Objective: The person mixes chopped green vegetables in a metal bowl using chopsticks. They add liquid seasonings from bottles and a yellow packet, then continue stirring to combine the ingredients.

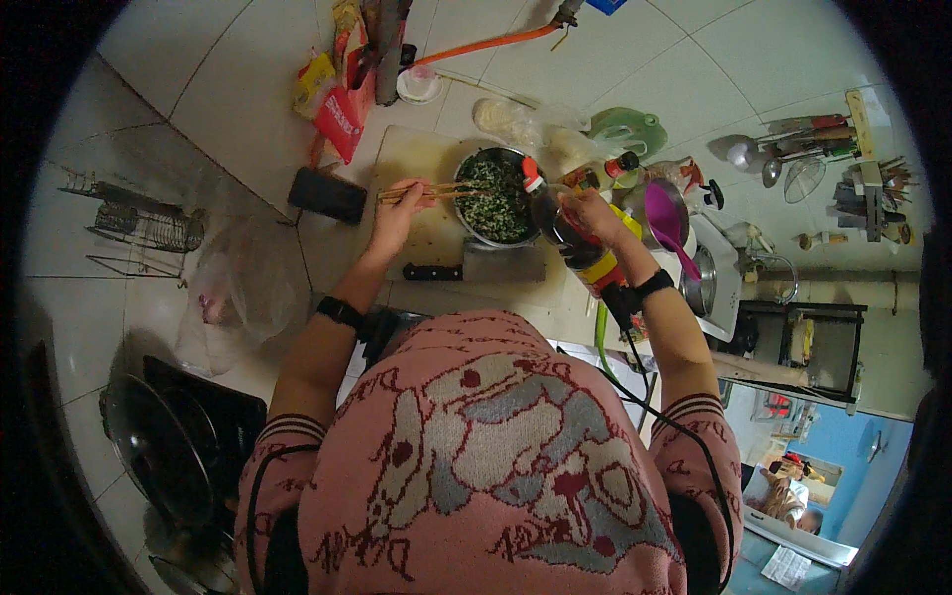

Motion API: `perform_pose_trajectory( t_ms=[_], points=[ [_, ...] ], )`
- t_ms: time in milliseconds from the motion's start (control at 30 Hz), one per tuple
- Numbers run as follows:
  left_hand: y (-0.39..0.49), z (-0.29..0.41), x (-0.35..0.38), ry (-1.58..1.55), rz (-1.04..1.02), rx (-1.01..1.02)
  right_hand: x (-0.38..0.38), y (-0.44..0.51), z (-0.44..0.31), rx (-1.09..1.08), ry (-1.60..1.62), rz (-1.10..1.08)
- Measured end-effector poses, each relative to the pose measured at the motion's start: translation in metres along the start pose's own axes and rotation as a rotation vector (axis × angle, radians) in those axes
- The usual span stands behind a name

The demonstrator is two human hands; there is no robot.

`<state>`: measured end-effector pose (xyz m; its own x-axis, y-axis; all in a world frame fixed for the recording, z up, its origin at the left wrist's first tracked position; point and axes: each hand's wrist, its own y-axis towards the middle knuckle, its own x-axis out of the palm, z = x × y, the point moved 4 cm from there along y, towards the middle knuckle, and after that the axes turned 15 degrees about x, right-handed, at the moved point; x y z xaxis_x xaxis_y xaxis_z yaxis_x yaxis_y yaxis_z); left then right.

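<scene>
My left hand (405, 204) grips a pair of wooden chopsticks (446, 192), their tips over a metal bowl. The metal bowl (465, 229) holds a chopped green and pale filling (497, 204). My right hand (595, 216) is wrapped around a large plastic bottle of dark liquid (573, 242), tilted with its neck towards the bowl. The bottle's red cap (531, 169) is flipped up at the bowl's right rim. Whether liquid is flowing cannot be made out. A cleaver (502, 262) with a black handle lies on the cutting board (409, 160), just below the bowl.
A black phone (327, 196) lies left of the board. Plastic bags (506, 121), a small bottle (621, 163) and a pan with a purple spoon (664, 212) crowd the right. Beyond them is a sink (725, 320). A lidded wok (156, 450) stands at lower left.
</scene>
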<state>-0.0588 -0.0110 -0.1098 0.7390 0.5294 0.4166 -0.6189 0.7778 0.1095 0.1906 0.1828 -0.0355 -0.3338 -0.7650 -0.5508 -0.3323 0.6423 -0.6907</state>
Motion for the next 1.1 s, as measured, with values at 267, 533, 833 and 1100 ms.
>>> perform_pose_trajectory(
  t_ms=[267,533,833,1100],
  points=[
    [0.0,-0.001,-0.005,0.013,-0.019,0.004,0.004,-0.01,-0.019,-0.209,-0.173,0.069],
    [-0.001,0.001,-0.008,-0.01,0.014,-0.016,0.005,-0.002,-0.014,-0.152,-0.168,0.046],
    [0.001,-0.001,-0.011,0.006,-0.016,-0.023,0.008,0.005,-0.012,-0.065,-0.21,0.013],
    [0.004,-0.005,-0.013,0.026,-0.035,-0.012,0.01,-0.012,-0.031,-0.373,-0.6,0.048]
  ],
)
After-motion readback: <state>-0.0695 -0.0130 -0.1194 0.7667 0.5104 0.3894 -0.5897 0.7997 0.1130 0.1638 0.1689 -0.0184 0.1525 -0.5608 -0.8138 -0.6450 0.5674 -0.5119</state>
